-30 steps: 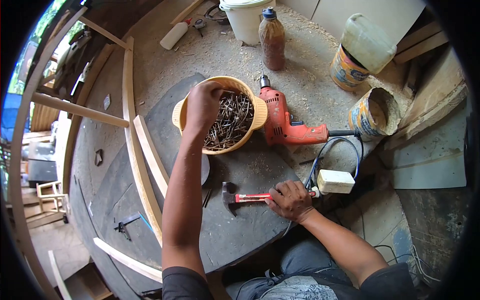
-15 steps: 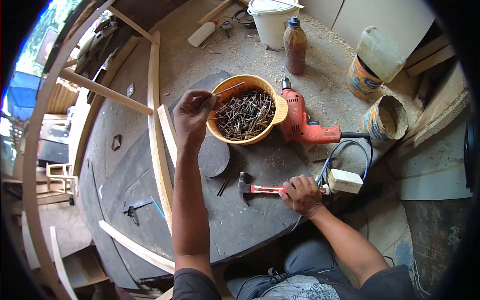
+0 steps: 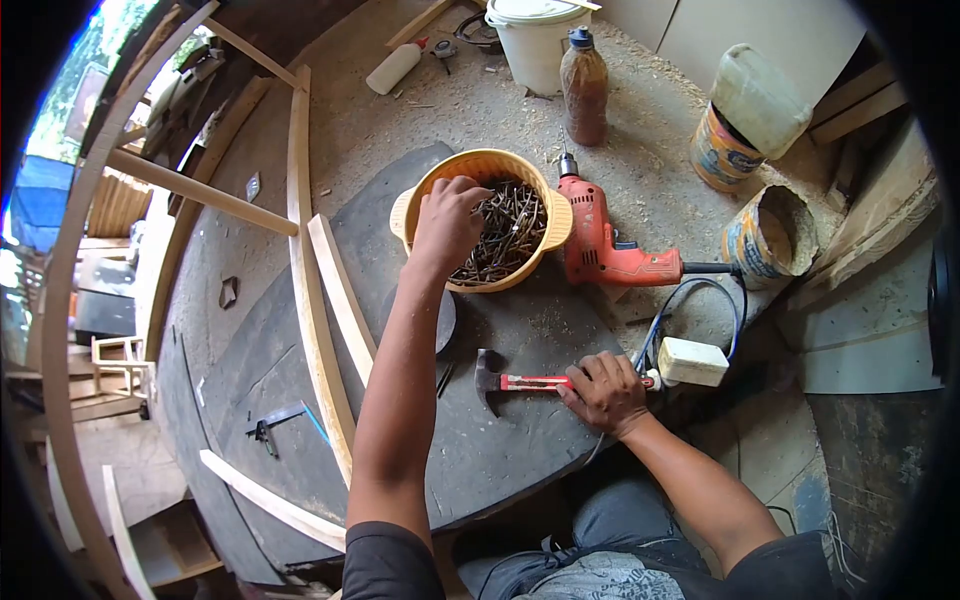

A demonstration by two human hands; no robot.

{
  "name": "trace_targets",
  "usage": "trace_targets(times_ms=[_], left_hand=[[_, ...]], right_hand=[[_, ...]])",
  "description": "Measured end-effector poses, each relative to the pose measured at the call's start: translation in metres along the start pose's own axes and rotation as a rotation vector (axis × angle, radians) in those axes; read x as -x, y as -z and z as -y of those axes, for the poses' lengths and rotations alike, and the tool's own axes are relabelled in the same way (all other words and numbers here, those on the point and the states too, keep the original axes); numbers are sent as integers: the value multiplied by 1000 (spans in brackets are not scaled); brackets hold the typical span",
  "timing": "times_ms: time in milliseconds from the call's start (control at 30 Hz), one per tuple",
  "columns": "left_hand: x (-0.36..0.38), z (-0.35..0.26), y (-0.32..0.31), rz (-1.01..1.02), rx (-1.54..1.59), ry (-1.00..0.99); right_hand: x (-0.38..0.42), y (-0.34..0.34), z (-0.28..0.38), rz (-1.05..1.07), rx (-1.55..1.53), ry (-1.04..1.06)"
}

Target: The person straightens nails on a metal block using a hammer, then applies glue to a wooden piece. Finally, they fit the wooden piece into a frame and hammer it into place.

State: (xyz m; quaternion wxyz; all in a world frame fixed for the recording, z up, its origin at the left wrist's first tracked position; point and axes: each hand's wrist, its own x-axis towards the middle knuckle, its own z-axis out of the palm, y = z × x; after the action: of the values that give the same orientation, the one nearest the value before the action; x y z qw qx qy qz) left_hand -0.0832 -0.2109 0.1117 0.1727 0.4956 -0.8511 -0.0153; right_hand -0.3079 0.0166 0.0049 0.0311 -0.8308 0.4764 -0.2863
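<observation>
While poised with the left grip (image 3: 450,215) over the yellow bowl (image 3: 558,222), nearest the jumbled nails (image 3: 515,228) just to its right, cannot tell whether pinching any; with the right grip (image 3: 606,393), clasping the hammer (image 3: 535,382) by its handle, low above or on the tabletop (image 3: 500,460), long axis sideways, head leftward.
</observation>
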Motion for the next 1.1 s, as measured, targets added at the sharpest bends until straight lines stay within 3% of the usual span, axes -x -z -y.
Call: trace_targets(times_ms=[33,133,300,400,467,533,600,1100], left_hand=[[-6,0,-3,128,-52,14],[-17,5,-1,230,-160,-52],[-22,17,-1,148,-174,-155],[-15,22,11,41,26,-64],[-6,25,16,-179,468,251],[-1,31,26,-203,491,291],[2,30,34,-272,858,373],[24,19,55,-242,1065,348]], right_hand=[[0,0,0,-2,-2,2],[0,-1,0,-14,6,2],[0,-3,-2,-23,9,7],[0,-3,-2,-33,-1,4],[1,-4,-2,-27,2,5],[2,-5,-2,-29,-3,4],[2,-4,-2,-30,-7,9],[0,0,0,-12,-10,1]])
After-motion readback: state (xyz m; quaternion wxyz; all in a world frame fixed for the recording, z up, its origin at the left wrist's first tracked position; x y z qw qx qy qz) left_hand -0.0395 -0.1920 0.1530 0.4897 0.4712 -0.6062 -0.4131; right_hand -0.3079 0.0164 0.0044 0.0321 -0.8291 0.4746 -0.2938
